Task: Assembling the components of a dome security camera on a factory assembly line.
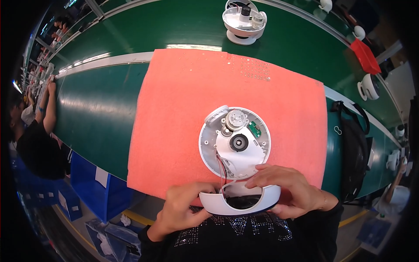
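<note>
Close to my body, both hands hold a white curved shell (244, 210) with a round cut-out and a dark inside. My left hand (181, 206) grips its left end, fingers bent round the edge. Across the right end, my right hand (290, 192) has its thumb below and its fingers over the top rim. Just beyond lies an open round white housing (246, 165) on the mat. In it sit a silver motor (236, 119), a black ring-shaped part (238, 142) and a small green circuit board (254, 129). Thin wires (222, 168) run from the housing toward the shell.
A salmon foam mat (170, 113) covers the green bench, with rows of small metal pieces (255, 70) at its far side. Beyond stands a similar open white device (244, 27). A black bag (352, 148) lies right; blue bins (96, 185) and a co-worker (39, 144) are left.
</note>
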Motion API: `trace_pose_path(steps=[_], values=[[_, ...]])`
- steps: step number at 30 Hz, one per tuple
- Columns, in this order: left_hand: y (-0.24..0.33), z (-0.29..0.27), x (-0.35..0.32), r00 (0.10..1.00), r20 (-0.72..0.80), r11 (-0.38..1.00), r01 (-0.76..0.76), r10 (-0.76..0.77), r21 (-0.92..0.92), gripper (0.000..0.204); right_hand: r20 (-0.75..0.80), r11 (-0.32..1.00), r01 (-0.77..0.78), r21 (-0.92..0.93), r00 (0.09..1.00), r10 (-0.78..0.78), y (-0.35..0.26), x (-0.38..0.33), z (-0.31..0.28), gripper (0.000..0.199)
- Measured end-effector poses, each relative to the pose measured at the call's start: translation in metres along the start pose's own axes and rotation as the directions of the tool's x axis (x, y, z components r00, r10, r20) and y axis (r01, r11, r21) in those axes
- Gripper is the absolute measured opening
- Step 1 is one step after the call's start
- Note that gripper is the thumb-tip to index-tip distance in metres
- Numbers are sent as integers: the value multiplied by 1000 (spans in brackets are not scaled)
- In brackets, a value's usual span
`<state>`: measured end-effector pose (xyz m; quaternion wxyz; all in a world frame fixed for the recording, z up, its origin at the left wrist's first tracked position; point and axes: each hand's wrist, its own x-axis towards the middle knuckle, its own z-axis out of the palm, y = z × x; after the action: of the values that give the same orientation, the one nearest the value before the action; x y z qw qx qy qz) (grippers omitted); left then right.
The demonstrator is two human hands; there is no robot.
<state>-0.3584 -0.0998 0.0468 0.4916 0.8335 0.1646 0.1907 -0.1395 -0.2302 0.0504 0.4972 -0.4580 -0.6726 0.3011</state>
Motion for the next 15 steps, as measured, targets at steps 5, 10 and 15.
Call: trace_pose_path(steps=[5,10,15], values=[[0,0,1,1000,0,1000,-7,7,-25,28,40,942,-242,233,970,239,1,-7,3,50],[0,2,2,1000,11,999,-29,29,31,32,-21,983,-152,104,988,155,-8,6,-2,47],[2,4,3,999,33,997,-17,15,80,32,-129,999,-52,13,990,54,-8,9,2,46]])
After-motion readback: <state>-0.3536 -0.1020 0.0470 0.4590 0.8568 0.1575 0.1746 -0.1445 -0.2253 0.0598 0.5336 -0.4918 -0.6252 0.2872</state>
